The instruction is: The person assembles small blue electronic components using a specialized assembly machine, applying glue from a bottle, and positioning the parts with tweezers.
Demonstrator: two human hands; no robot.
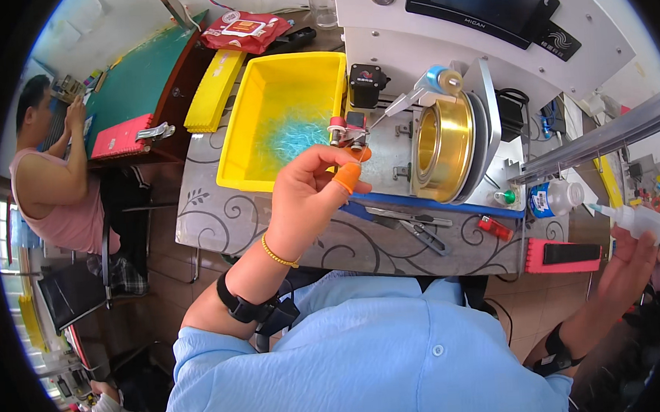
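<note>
My left hand (314, 183), with orange finger cots on its fingertips, is raised to the small roller head (352, 127) of a bench machine. Thumb and forefinger are pinched together; anything between them is too fine to make out. Out at the far right, my right hand (631, 263) grips a translucent squeeze bottle (637, 220) with a thin nozzle. That nozzle points toward a clear plastic bottle (556, 198) with a blue label. Beside the roller head stands a gold-coloured spool (440, 152). Thin blue strands (296, 135) lie in a yellow bin (242, 162) left of the machine.
Tweezers and a cutter (425, 237) lie along the table's front edge, near a red lighter (495, 229). A phone-like black slab rests on a pink block (533, 259). The machine's white housing (381, 46) rises behind. Another person (56, 175) sits at the left.
</note>
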